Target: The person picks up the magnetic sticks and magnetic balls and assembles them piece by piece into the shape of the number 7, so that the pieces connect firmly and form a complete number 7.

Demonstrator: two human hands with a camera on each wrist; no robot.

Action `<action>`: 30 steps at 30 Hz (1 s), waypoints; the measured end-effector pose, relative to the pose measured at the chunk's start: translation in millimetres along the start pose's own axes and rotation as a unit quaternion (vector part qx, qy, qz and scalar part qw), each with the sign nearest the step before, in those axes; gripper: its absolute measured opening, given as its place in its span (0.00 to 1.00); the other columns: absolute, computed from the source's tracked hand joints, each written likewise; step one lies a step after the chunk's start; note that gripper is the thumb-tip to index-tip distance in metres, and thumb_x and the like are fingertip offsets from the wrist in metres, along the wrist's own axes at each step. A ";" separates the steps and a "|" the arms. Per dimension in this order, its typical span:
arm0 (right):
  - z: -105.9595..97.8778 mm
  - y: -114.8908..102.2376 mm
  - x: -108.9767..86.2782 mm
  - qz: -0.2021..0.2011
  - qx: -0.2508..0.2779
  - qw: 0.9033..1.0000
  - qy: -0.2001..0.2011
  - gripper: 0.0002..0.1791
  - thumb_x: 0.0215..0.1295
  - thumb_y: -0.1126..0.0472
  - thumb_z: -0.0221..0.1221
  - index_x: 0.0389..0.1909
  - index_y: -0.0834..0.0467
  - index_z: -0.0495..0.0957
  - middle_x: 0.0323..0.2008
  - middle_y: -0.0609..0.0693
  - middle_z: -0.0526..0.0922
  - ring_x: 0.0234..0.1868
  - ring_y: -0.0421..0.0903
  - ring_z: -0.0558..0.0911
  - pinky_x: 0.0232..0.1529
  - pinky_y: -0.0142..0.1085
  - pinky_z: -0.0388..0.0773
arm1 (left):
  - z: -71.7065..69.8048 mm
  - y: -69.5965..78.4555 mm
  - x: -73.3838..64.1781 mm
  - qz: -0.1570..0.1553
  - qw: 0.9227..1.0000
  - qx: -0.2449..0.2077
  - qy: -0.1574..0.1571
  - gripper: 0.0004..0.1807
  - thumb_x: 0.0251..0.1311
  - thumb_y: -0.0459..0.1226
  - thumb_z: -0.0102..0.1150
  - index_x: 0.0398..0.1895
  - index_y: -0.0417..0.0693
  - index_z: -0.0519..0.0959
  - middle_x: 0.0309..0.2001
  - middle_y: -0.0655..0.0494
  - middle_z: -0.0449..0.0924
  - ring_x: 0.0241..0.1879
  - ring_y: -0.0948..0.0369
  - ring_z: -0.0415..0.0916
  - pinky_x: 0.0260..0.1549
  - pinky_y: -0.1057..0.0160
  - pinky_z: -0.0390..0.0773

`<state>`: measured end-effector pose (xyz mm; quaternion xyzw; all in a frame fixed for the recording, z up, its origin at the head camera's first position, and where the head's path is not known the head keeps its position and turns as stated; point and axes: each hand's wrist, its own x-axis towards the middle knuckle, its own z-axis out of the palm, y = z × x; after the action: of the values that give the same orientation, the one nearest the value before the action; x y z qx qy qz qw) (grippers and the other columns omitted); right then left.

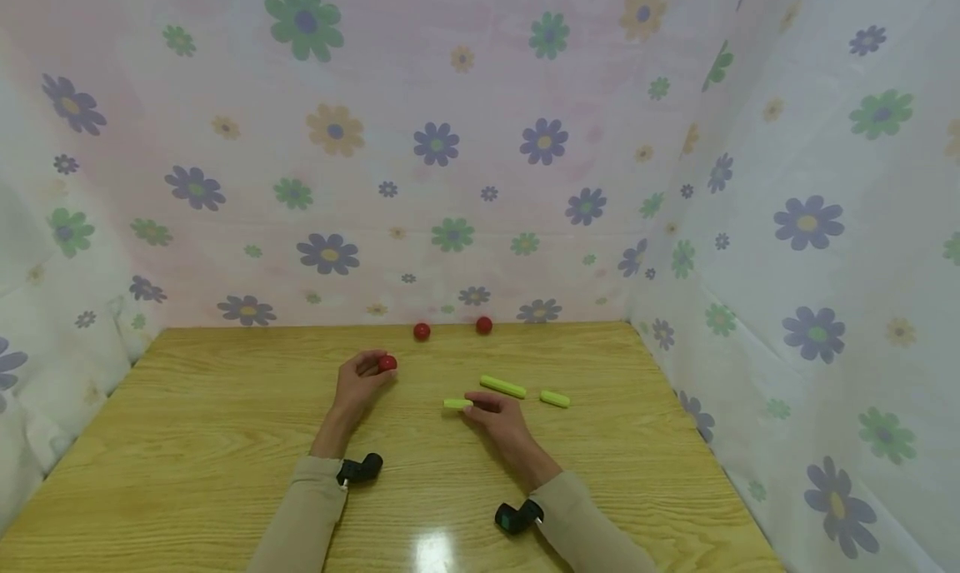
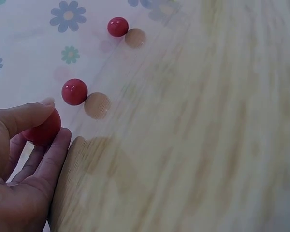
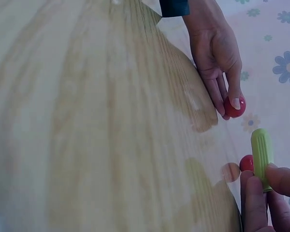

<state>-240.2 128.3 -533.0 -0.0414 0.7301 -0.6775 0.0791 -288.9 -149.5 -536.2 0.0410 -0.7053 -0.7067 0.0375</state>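
Left hand (image 1: 362,381): thumb and fingers pinching one red ball (image 1: 387,363) at their tips; whether the ball touches the wood below, I cannot tell.
Right hand (image 1: 501,419): thumb and fingers pinching the end of a short green stick (image 1: 456,404), its free end pointing toward the left hand.
Flowered cloth (image 1: 375,82): hanging beyond both hands and out to either side of them, pale with purple, green and orange blooms.
Wooden table (image 1: 225,448): beneath both hands, its far edge past the fingertips, at the foot of the cloth.
Tan sleeves (image 1: 307,506): one behind each hand, ending near the wrist.
Black wrist cameras (image 1: 362,470): one behind each hand, on the inner side of the wrist.
Long green stick (image 1: 503,387): on the table just beyond the right hand, slanting, its right end nearer the person.
Other short green stick (image 1: 555,399): on the table to the right of the right hand, near the long one but apart from it.
Left loose ball (image 1: 422,331): red, beyond the left hand and to its right, near the table's far edge.
Right loose ball (image 1: 483,326): red, well beyond the right hand, near that same edge, apart from its neighbour.
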 end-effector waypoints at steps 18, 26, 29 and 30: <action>15.6 -4.2 5.7 0.005 0.017 1.000 0.010 0.18 0.69 0.67 0.64 0.56 0.72 0.80 0.47 0.55 0.83 0.42 0.37 0.80 0.42 0.25 0.79 | 1.8 -0.9 -0.8 0.009 1.000 -0.006 0.010 0.24 0.61 0.25 0.68 0.61 0.32 0.76 0.61 0.32 0.76 0.57 0.48 0.78 0.41 0.77 0.82; 19.3 -4.7 10.0 0.003 0.017 1.000 0.006 0.19 0.69 0.65 0.64 0.57 0.71 0.80 0.48 0.55 0.83 0.42 0.37 0.80 0.41 0.26 0.80 | 4.2 1.0 -2.5 0.013 1.000 -0.005 0.005 0.25 0.61 0.26 0.67 0.62 0.32 0.75 0.62 0.31 0.75 0.61 0.43 0.76 0.43 0.78 0.80; 20.7 -3.2 13.0 0.001 0.010 1.000 0.008 0.19 0.70 0.65 0.64 0.57 0.70 0.80 0.50 0.56 0.82 0.44 0.38 0.79 0.42 0.25 0.80 | 4.3 0.5 -2.5 0.012 1.000 -0.008 -0.001 0.25 0.61 0.26 0.67 0.62 0.32 0.75 0.62 0.32 0.75 0.62 0.42 0.75 0.43 0.77 0.80; 21.4 -2.6 14.2 0.002 0.009 1.000 0.009 0.19 0.69 0.65 0.64 0.57 0.70 0.80 0.51 0.56 0.82 0.44 0.38 0.78 0.42 0.25 0.80 | 4.2 0.3 -2.4 0.012 1.000 -0.009 -0.002 0.25 0.62 0.25 0.67 0.62 0.32 0.75 0.63 0.32 0.75 0.62 0.42 0.75 0.43 0.77 0.80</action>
<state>-250.6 104.8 -532.8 -0.0334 0.7247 -0.6842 0.0745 -287.1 -145.0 -535.9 0.0308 -0.6991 -0.7129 0.0452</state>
